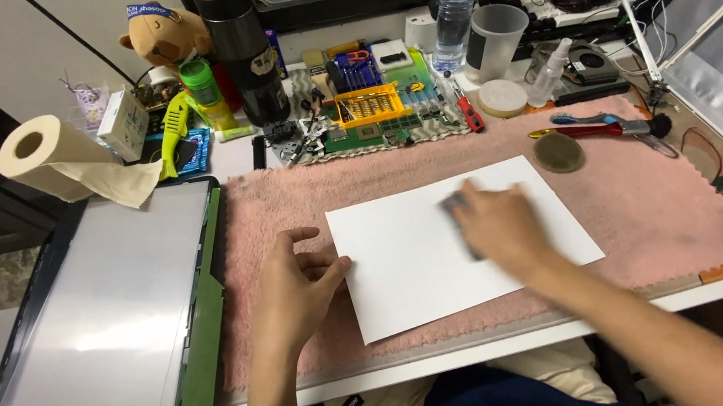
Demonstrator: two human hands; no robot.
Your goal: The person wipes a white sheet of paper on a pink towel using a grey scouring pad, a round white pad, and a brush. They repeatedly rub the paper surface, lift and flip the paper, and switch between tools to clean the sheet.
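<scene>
Left hand [293, 287] pins paper [416, 266] edge; right hand [497, 224] presses grey block [455, 203] mid-sheet.

1. Two hands: left hand [295, 286], right hand [497, 224].
2. One paper sheet [415, 258] at centre.
3. One tissue roll [36, 152] at nine o'clock.
4. One water bottle [453, 18], one clear cup [498, 36] at twelve.
5. One plush toy [163, 35] at eleven.

White sheet of paper [456, 247] on a fluffy pink mat [646, 202]; yellow bit tray [370, 105], green circuit board [374, 131], red-handled screwdriver [470, 111], cream paper roll [49, 155], black flask [243, 51]
</scene>
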